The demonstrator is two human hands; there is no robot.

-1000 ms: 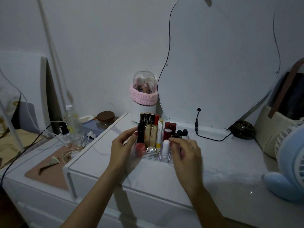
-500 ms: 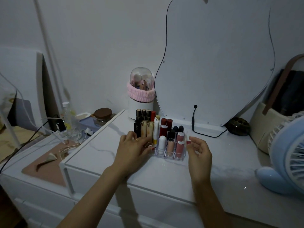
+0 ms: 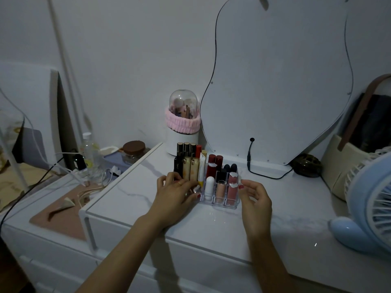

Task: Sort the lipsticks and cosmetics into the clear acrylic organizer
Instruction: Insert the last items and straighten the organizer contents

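I note the clear acrylic organizer (image 3: 220,200) at the centre of the frame, standing on the white marble-patterned tabletop (image 3: 296,199) just in front of the curved mirror (image 3: 275,81). Its compartments hold upright lipsticks and tubes: a black tube (image 3: 178,166) and gold tubes (image 3: 191,169) at the rear left, dark red lipsticks (image 3: 215,163) in the middle, a white stick (image 3: 209,185) and two pink glosses (image 3: 232,190) in the front row. My left hand (image 3: 176,196) lies over the organizer's front left corner, fingers curled down against the compartments there; whether they pinch an item I cannot tell, as the hand covers that corner. My right hand (image 3: 256,197) sits just beside the organizer's right wall, fingers loosely bent and holding nothing, the fingertips near the wall but apart from it. A domed brush holder (image 3: 183,123) with a pink band stands behind the organizer, upper centre. A blue fan (image 3: 368,204) occupies the right edge.
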